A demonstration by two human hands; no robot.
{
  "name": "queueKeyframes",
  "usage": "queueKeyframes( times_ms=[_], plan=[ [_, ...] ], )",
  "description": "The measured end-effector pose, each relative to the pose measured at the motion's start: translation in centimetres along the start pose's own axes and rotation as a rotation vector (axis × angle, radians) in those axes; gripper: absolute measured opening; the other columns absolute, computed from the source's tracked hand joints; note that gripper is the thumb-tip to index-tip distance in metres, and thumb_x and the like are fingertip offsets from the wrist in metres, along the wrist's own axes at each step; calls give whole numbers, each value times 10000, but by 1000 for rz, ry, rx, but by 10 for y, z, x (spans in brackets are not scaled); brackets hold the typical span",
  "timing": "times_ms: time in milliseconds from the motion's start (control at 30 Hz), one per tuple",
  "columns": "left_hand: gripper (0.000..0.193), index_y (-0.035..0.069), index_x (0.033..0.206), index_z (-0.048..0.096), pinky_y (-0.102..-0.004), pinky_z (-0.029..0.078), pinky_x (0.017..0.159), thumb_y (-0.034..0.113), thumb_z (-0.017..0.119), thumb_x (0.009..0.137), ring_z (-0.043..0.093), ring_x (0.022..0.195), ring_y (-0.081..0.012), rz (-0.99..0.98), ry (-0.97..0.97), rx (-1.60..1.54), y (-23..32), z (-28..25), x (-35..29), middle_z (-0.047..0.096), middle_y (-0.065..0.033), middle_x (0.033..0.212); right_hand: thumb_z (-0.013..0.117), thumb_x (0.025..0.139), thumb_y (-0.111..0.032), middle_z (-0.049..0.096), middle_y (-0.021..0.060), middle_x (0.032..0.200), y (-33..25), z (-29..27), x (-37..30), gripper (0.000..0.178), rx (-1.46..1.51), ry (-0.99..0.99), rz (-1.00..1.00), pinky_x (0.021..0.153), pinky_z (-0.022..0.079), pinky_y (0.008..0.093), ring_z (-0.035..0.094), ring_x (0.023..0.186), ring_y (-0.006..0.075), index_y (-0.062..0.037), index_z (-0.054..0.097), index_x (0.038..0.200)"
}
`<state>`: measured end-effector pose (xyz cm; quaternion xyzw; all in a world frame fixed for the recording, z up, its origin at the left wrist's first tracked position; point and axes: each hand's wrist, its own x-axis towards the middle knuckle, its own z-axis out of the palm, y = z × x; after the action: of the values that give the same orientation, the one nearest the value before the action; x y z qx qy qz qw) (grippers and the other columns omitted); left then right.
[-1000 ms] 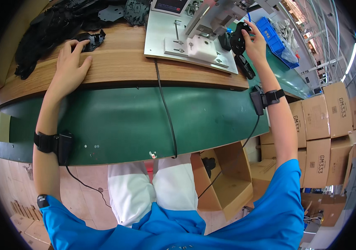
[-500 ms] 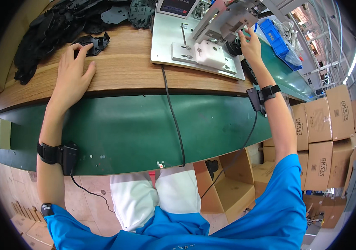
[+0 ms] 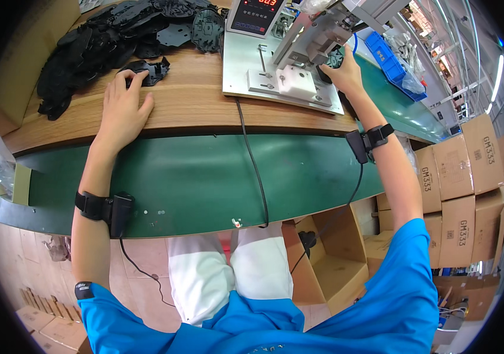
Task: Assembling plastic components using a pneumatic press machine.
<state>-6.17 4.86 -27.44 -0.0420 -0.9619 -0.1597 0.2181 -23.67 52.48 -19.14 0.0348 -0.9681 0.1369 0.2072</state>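
My left hand (image 3: 123, 112) rests on the wooden board with its fingers spread and thumb apart. Its fingertips touch a single black molded plastic part (image 3: 155, 72) lying in front of a heap of similar parts (image 3: 107, 44). At the right side of a small bench press (image 3: 317, 47), my right hand (image 3: 346, 75) has thumb and fingers curved around a dark plastic piece (image 3: 335, 57). Some of those fingers are hidden behind it. A white block fixture (image 3: 297, 82) sits on the press's metal base plate (image 3: 235, 76), left of this hand.
A display box (image 3: 256, 16) with lit red digits stands behind the base plate. A blue tray (image 3: 390, 62) holds clear bags at the right. A black cable (image 3: 250, 153) hangs across the green tabletop (image 3: 199, 177). Cardboard boxes (image 3: 452, 171) are stacked at right; an open carton (image 3: 337, 268) stands below.
The view has shifted, so the bench appears slightly farther right. My right hand has gone from loosely spread fingers beside the press to gripping the dark piece. My left hand stays at the black part.
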Motion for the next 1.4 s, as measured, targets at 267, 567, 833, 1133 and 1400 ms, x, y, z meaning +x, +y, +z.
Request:
queueKeyframes(
  times_ms=[267, 567, 833, 1133, 1400],
  plan=[
    [482, 37, 1440, 516, -464, 344, 1160, 202, 596, 994, 451, 1345, -387, -6, -5, 7, 1, -3, -2, 473, -204, 1393, 883, 768, -345, 646, 313, 1313, -7, -2, -5, 1109, 26, -9, -42, 1048, 507, 440, 644, 1220, 434, 33, 255, 1600],
    [468, 59, 1437, 525, -459, 362, 1136, 206, 596, 999, 479, 1296, -379, 37, 35, 61, -3, 2, -1, 486, -194, 1377, 893, 754, -333, 635, 309, 1335, -11, 4, -7, 1106, 24, -29, -8, 1063, 499, 433, 632, 1246, 422, 44, 268, 1586],
    [465, 70, 1441, 529, -460, 364, 1133, 207, 594, 1002, 484, 1287, -377, 33, 49, 56, -3, 3, -2, 487, -190, 1379, 893, 759, -338, 625, 320, 1343, -12, -2, -5, 1098, 43, -9, -46, 1072, 488, 430, 625, 1252, 428, 66, 278, 1575],
    [467, 74, 1445, 527, -458, 359, 1142, 209, 594, 1003, 473, 1310, -374, 19, 18, 41, -1, 0, -2, 484, -185, 1393, 895, 757, -331, 609, 319, 1368, -6, -1, -3, 1094, 48, -28, -50, 1082, 479, 436, 612, 1267, 432, 62, 283, 1574],
    [463, 78, 1446, 524, -454, 358, 1142, 210, 588, 1007, 471, 1311, -369, 19, 26, 58, -2, 2, -1, 482, -182, 1389, 893, 758, -332, 616, 313, 1362, -9, 5, -8, 1085, 20, 4, -32, 1080, 480, 436, 617, 1262, 424, 52, 290, 1574]
  ],
)
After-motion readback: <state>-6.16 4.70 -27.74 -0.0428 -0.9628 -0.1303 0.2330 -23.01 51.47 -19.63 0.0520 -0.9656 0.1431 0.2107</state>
